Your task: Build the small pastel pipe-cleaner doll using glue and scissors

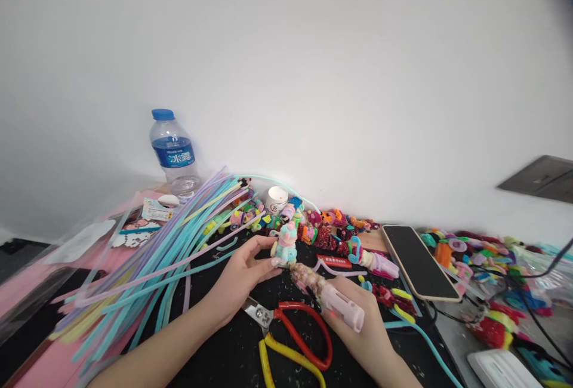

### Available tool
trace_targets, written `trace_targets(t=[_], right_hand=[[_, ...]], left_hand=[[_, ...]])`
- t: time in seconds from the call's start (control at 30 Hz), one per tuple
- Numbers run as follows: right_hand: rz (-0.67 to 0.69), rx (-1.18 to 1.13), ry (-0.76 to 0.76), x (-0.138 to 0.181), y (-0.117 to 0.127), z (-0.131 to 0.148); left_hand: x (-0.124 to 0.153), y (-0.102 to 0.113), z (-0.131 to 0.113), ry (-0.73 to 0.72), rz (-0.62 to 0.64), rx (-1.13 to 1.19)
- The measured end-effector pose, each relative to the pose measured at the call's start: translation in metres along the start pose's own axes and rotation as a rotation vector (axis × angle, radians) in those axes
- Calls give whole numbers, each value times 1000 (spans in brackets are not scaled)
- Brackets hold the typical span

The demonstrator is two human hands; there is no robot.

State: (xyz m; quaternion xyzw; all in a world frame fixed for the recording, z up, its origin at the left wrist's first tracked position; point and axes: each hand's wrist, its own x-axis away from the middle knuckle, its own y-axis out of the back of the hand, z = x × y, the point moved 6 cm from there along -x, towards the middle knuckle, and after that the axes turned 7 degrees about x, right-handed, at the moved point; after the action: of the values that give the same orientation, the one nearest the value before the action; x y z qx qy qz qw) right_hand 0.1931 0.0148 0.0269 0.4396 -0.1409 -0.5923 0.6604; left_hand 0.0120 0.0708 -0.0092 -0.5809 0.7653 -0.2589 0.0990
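My left hand point(242, 277) pinches a small fuzzy pastel figure point(285, 246), pink and turquoise, which sits at the tip of a pink pen wrapped in pipe cleaner point(329, 295). My right hand point(358, 322) grips that pen lower down, near its pink clip end. Both hands hover just above the black mat point(224, 352). Red-handled scissors point(295, 331) lie on the mat directly under the hands, beside a yellow pipe cleaner point(286, 361).
A big fan of pastel pipe cleaners point(156, 262) lies at left. A water bottle point(173, 155) and a white cup point(276, 199) stand by the wall. Several small fuzzy figures point(331, 227) line the back. A phone point(418, 262), cables and more fuzzy pieces point(483, 256) are at right.
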Motion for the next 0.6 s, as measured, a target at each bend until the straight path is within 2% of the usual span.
trace_targets(t=[0.3,0.6], right_hand=[[21,36,-31,2,-3,-2],[-21,23,-70,2,-2,-7]], left_hand=[[-1,0,2,-8,20,-35],[-1,2,1,-19,-6,-20]])
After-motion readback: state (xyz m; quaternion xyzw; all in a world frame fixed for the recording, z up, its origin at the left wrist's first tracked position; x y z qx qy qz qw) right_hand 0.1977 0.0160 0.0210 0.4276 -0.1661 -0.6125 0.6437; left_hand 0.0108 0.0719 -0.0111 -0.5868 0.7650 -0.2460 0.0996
